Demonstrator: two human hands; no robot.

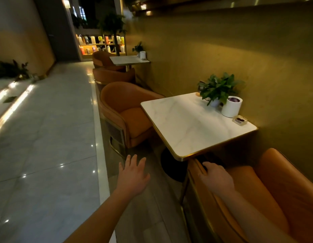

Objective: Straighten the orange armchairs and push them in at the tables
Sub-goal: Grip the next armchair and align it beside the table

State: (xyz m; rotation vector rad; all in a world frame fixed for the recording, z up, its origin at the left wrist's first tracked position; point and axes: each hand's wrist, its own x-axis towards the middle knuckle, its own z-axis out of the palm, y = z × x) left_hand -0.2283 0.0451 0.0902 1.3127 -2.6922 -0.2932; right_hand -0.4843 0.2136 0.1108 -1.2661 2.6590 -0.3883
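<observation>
An orange armchair (275, 186) stands at the near end of a white marble table (192, 123), its front under the table edge. My right hand (216, 178) grips the front of its left arm rim, fingers curled over the edge. My left hand (133, 174) hovers open above the floor to the left, fingers spread, touching nothing. A second orange armchair (124, 109) faces the far end of the same table, turned slightly. Farther back, two more orange armchairs (113, 74) stand at another white table (127, 60).
The near table carries a potted plant (219, 88), a white cylinder (231, 106) and a small clear dish (239, 120) by the olive wall. Its black round base (171, 165) sits on the floor. A glossy tiled aisle (47, 137) runs along the left.
</observation>
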